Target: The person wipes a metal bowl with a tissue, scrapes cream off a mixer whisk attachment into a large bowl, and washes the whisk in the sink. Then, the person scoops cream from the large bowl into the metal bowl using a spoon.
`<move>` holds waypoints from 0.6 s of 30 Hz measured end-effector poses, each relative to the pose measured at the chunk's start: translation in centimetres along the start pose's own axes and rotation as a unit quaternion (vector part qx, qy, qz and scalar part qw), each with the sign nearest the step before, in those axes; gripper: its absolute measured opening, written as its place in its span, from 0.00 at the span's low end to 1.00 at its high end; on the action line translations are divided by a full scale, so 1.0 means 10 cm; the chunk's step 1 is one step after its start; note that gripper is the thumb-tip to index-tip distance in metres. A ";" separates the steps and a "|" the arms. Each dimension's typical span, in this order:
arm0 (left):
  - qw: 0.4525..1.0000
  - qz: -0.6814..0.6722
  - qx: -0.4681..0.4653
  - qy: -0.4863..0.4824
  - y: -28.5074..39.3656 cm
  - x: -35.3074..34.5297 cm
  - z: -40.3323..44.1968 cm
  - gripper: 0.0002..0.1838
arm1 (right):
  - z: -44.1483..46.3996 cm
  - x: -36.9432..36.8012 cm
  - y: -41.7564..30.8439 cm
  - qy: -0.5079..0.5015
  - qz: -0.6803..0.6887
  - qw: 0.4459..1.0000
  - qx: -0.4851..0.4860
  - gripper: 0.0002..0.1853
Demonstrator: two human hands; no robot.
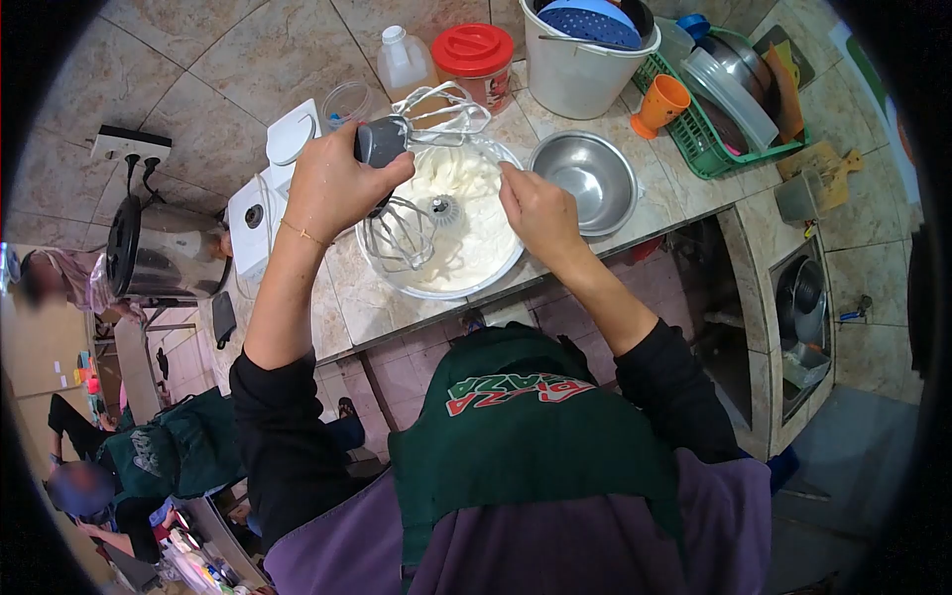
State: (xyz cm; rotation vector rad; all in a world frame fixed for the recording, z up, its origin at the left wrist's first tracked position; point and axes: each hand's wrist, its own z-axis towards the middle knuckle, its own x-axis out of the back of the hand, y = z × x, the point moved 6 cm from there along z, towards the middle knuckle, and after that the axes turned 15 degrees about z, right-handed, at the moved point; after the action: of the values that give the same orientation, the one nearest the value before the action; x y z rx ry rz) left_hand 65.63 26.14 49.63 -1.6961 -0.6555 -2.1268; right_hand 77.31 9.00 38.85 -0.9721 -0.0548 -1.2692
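Note:
My left hand point(337, 183) is wrapped around the dark grey beater head point(381, 142) of a stand mixer, tilted over the bowl. Two wire whisks point(400, 236) stick out from that head, one toward the back and one toward me, both coated with cream. Below lies a wide bowl point(488, 291) of thick white whipped cream point(474, 238), with a ridged spindle point(442, 208) standing in its middle. At the bowl's right rim my right hand point(543, 213) is closed in a pinch; whatever its fingers hold is hidden.
The white mixer base point(254, 220) stands left of the bowl. An empty metal bowl point(583, 183) sits at the right. Behind are a plastic jug point(406, 61), a red-lidded tub point(473, 55) and a white bucket point(585, 74). An orange cup point(659, 104) adjoins a green dish basket point(729, 164). Other people are at left.

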 end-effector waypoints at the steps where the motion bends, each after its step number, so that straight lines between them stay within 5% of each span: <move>1: 1.000 -0.001 -0.003 0.006 -0.01 -0.01 0.00 0.32 | -0.01 -0.02 -0.01 -0.020 0.006 1.000 -0.015 0.10; 6: 0.999 0.004 -0.006 0.034 -0.02 -0.01 0.00 0.32 | 0.00 -0.05 0.04 -0.041 0.004 0.998 -0.048 0.11; 18: 0.999 -0.006 0.045 0.006 -0.23 -0.14 0.09 0.31 | -0.03 -0.05 0.02 -0.018 -0.042 0.996 0.079 0.15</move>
State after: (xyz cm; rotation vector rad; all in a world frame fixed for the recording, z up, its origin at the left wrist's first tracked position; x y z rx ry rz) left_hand 65.44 28.55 48.08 -1.6351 -0.7475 -2.0811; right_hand 77.18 9.19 38.29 -0.8626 -0.2237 -1.3042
